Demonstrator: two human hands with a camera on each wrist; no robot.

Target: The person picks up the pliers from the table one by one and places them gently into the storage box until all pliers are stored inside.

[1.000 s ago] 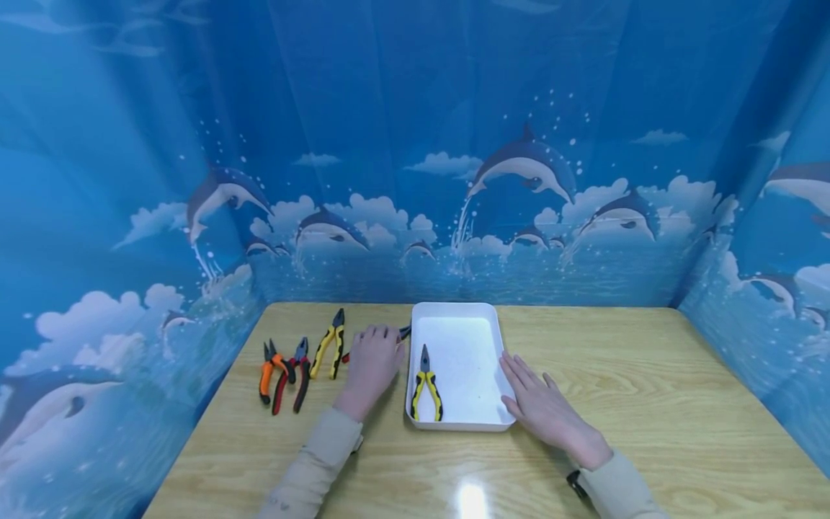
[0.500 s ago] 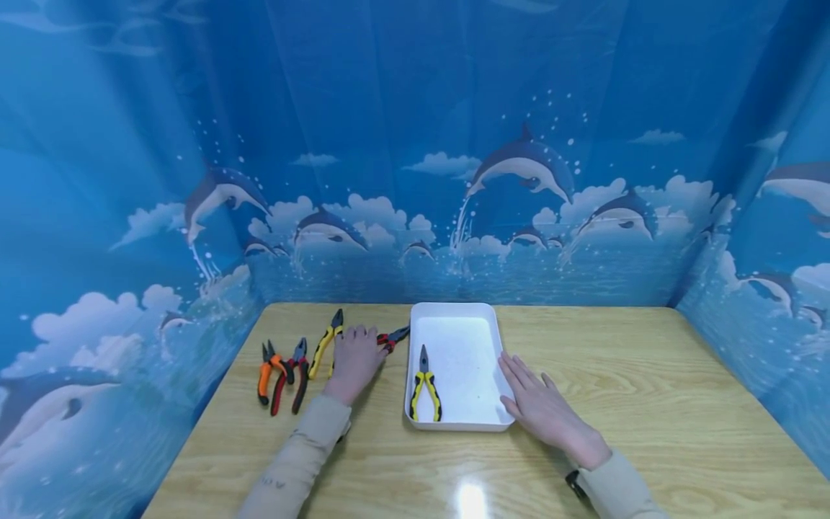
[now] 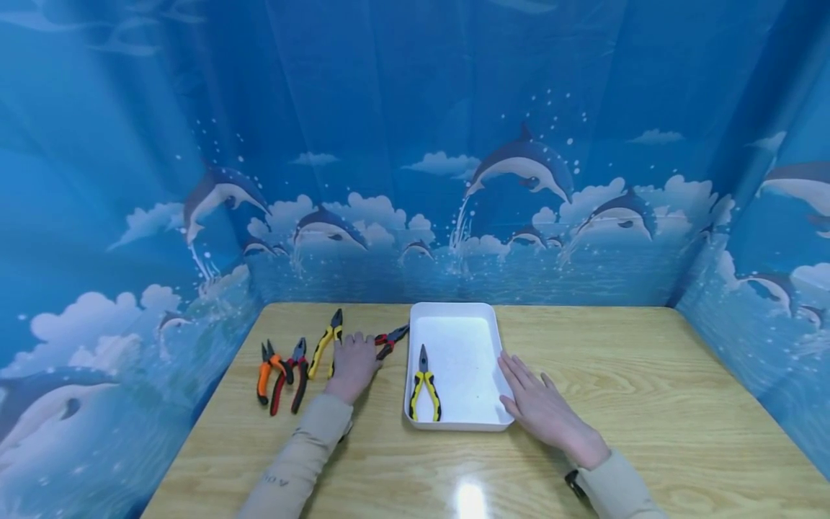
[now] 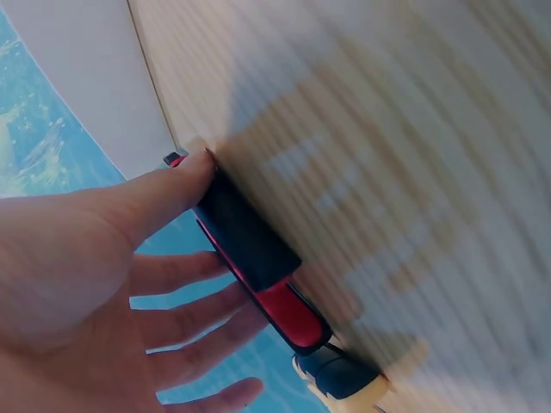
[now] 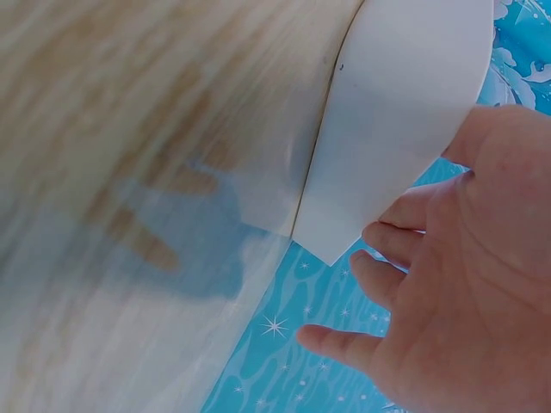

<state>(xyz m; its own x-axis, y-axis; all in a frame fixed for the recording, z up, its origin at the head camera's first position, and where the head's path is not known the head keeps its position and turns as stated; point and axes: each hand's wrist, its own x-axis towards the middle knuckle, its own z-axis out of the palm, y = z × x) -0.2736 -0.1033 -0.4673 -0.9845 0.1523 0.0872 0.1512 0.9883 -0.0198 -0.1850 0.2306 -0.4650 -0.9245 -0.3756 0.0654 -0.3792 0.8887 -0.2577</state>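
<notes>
Left grip (image 3: 353,367) pinching the red-and-black pliers (image 3: 391,338) by the handles (image 4: 245,231), on the bench (image 3: 616,360) just left of the white tray (image 3: 463,360); right grip (image 3: 545,411), fingers extended, against the tray's right wall (image 5: 387,129). Apparent step: grasping; any lift calls for both handles held together.

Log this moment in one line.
Left hand: holds red-black pliers beside white tray | right hand: touches tray's side | in tray: yellow-black pliers | far left: orange pliers
</notes>
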